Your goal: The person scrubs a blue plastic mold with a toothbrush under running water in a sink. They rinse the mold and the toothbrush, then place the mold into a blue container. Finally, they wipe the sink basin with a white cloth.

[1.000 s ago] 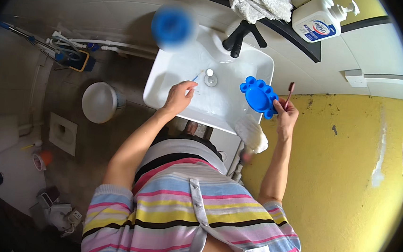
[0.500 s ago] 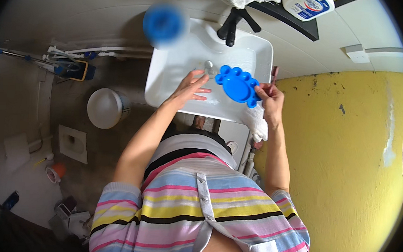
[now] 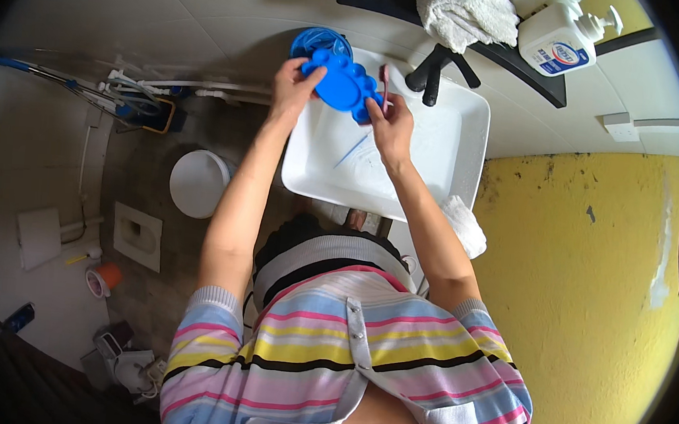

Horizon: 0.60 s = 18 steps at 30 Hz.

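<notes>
The left hand (image 3: 290, 95) and right hand (image 3: 394, 130) pinch opposite ends of a blue, scalloped plastic palette (image 3: 339, 90) above a white rectangular basin (image 3: 447, 161), near its far-left corner. The right fingers also hold a slim pink toothbrush (image 3: 385, 80).

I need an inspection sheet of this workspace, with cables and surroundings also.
Surface: white sink, thin blue stick lying inside.
Job's things: blue scalloped tray, pink brush.
Clutter: white cloth at near right corner; blue container at far left corner.
Grip: left hand holds tray; right hand holds tray and brush.
Cables: pale loop at lower left, perhaps a cord.
Surroundings: shelf, towel, pump bottle, tap, bucket, yellow wall.
</notes>
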### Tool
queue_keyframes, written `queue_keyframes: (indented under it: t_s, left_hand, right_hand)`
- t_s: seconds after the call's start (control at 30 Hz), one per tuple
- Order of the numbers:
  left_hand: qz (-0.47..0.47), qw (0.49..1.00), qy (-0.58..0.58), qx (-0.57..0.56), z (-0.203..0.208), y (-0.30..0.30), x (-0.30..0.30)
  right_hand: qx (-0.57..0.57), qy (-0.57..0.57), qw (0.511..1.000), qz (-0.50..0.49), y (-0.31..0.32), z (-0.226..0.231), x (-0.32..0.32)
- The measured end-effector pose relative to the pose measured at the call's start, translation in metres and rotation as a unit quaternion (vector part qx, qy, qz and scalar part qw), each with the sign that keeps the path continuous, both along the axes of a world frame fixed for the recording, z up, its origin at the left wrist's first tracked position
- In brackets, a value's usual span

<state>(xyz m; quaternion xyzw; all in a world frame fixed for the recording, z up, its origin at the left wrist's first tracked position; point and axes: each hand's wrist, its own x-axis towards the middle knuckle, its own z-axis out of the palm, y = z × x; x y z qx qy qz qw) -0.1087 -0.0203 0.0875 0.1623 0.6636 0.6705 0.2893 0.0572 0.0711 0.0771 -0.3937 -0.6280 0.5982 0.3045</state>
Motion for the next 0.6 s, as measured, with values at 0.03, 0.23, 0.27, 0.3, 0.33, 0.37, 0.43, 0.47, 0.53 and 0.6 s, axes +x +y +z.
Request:
queue_keyframes:
  t_s: [0.03,0.23,0.27,0.3,0.33,0.37,0.43,0.47,0.53,0.6]
  left_hand:
    - [0.0,1.0,0.021,0.017,0.0,0.005,-0.018]
    - [0.116,0.974,0.171,-0.098,-0.037,0.026,-0.079]
    - [0.134,0.952,0.228,-0.153,-0.043,0.026,-0.081]
    - [0.152,0.924,0.284,-0.206,-0.049,0.027,-0.085]
    - [0.151,0.922,0.286,-0.211,-0.054,0.03,-0.089]
    - [0.148,0.921,0.284,-0.223,-0.058,0.029,-0.092]
    - [0.138,0.929,0.265,-0.217,-0.063,0.026,-0.087]
    - [0.136,0.938,0.256,-0.191,-0.061,0.027,-0.09]
    - [0.147,0.948,0.21,-0.19,-0.067,0.027,-0.088]
    - [0.15,0.959,0.166,-0.171,-0.072,0.026,-0.088]
  right_hand:
    - [0.001,0.022,1.0,0.003,0.002,-0.003,-0.017]
    - [0.025,-0.043,0.999,-0.001,0.015,-0.032,-0.051]
    - [0.001,-0.066,0.998,-0.003,0.016,-0.037,-0.045]
    - [-0.022,-0.089,0.996,-0.004,0.015,-0.042,-0.036]
    - [-0.048,-0.116,0.992,-0.009,0.013,-0.045,-0.022]
    - [-0.032,-0.147,0.989,-0.014,0.015,-0.06,-0.005]
    - [0.008,-0.288,0.957,0.014,0.025,-0.1,0.03]
    - [0.009,-0.346,0.938,0.022,0.029,-0.104,0.038]
    - [-0.007,-0.403,0.914,0.039,0.022,-0.106,0.056]
    - [0.006,-0.441,0.896,0.051,0.016,-0.11,0.059]
